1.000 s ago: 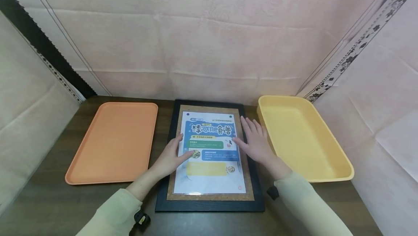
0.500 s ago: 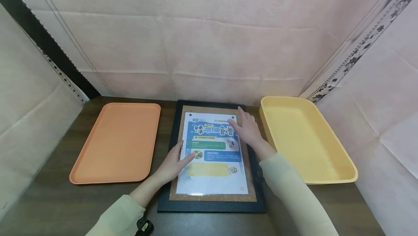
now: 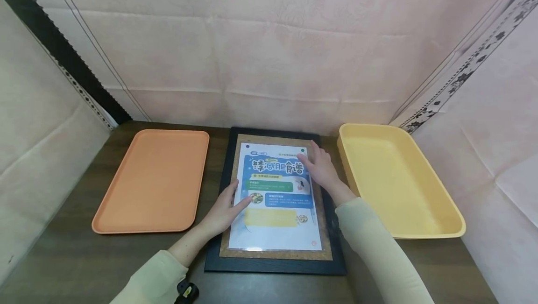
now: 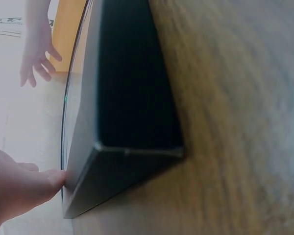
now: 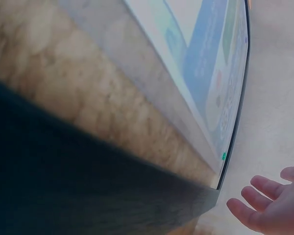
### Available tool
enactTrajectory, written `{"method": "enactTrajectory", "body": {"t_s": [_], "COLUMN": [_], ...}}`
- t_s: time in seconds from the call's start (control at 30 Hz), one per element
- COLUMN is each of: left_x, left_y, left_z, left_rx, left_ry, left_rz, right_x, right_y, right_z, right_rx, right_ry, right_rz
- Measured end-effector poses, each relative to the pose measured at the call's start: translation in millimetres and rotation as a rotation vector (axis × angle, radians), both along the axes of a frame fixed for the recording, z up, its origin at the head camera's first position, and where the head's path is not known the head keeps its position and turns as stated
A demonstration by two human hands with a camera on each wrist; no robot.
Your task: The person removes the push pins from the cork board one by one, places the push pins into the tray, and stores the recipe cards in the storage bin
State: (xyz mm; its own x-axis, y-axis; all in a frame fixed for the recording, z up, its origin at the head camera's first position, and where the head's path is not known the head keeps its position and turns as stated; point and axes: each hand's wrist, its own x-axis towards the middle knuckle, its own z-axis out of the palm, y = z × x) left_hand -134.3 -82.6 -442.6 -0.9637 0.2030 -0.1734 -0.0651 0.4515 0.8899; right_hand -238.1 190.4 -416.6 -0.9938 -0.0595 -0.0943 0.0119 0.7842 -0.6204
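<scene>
A printed sheet (image 3: 276, 197) lies flat on a black-framed cork board (image 3: 275, 264) at the middle of the dark wooden table (image 3: 63, 257), near its front edge. The left hand (image 3: 224, 208) rests on the sheet's left edge, fingers straight and spread. The right hand (image 3: 321, 166) lies flat at the sheet's upper right corner, fingers extended, pinching nothing. An orange tray (image 3: 151, 180) sits left of the board, a yellow tub (image 3: 399, 182) at the table's right edge.
</scene>
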Motion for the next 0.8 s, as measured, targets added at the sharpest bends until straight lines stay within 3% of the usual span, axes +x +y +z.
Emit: {"method": "enactTrajectory", "body": {"t_s": [0.53,0.67,0.8], "left_x": [1.1,0.3,-4.1], "left_y": [-1.2,-1.3,-2.1], "left_z": [0.3,3.7,7.9], "left_rx": [-0.006,-0.006,0.012], "left_ry": [-0.011,-0.014,-0.021], "left_rz": [0.008,0.006,-0.004], "right_x": [5.0,9.1,15.5], "right_y": [-0.1,1.1,1.4], "right_z": [-10.9,-10.1,-9.2], "right_rx": [-0.158,-0.129,-0.043], "right_ry": [-0.072,-0.171,-0.202], "right_rz": [-0.011,0.007,0.035]}}
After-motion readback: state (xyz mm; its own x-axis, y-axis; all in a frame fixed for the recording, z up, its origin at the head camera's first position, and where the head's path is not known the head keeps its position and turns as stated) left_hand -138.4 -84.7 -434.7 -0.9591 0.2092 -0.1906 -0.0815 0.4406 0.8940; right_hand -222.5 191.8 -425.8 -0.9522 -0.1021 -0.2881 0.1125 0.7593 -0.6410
